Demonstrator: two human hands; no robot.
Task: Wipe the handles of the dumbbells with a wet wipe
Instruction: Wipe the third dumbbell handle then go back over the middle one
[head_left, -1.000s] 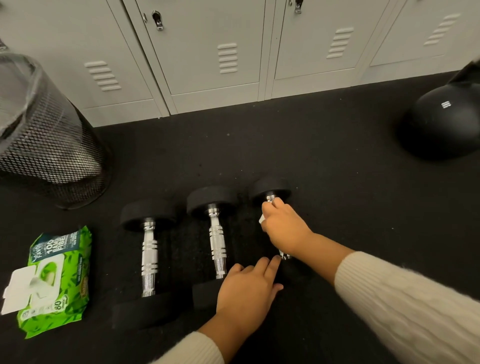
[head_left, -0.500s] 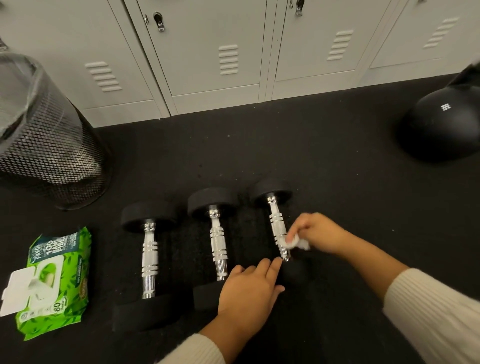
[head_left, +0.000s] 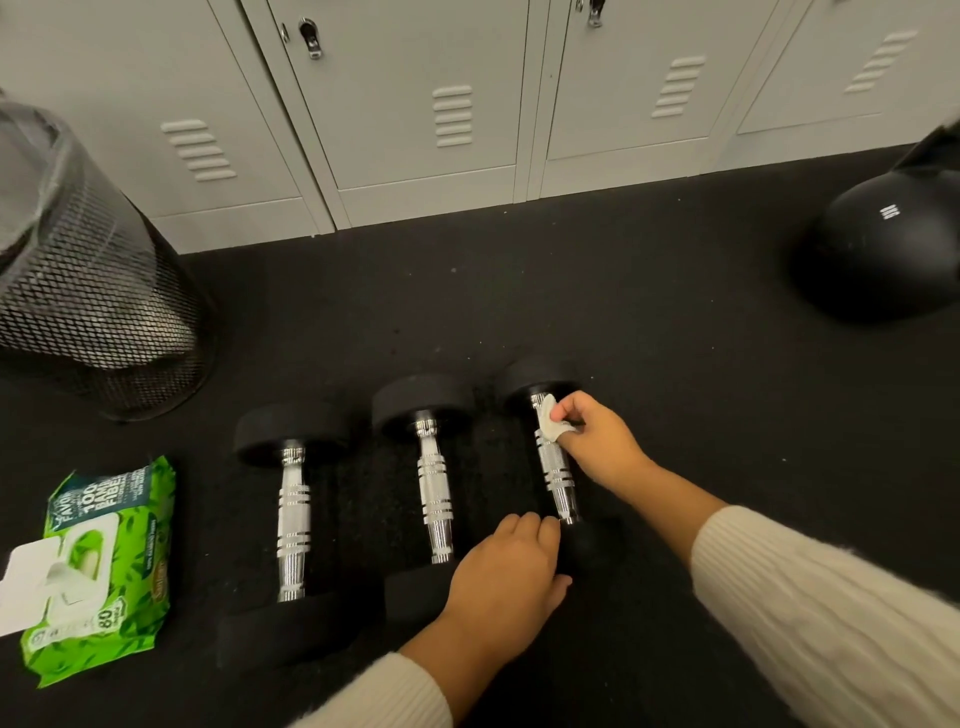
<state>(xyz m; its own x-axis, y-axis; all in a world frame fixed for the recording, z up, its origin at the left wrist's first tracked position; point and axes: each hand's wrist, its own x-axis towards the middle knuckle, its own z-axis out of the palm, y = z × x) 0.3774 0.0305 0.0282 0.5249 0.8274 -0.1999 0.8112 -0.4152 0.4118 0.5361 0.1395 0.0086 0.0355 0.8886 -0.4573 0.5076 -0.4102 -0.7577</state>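
- The left hand (head_left: 506, 577) is resting on the near black head of the rightmost dumbbell (head_left: 537, 379), fingers relaxed and holding nothing, steadying it on the floor (head_left: 675, 364).
- The right hand (head_left: 597, 436) is pinching the wet wipe (head_left: 550, 422) in a closed grip against the far end of that dumbbell's chrome handle (head_left: 555, 475).
- Judging from this, wrapping the wipe round the bar and drawing it nearward over the ridged bands is looking best.
- The middle dumbbell (head_left: 434, 483) is lying just beside it on the left, crowding that side, while open floor is lying to the right.

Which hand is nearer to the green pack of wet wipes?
Left. The left hand lies right of the green wipes pack; the right hand is farther right, pinching a wipe on the rightmost dumbbell handle.
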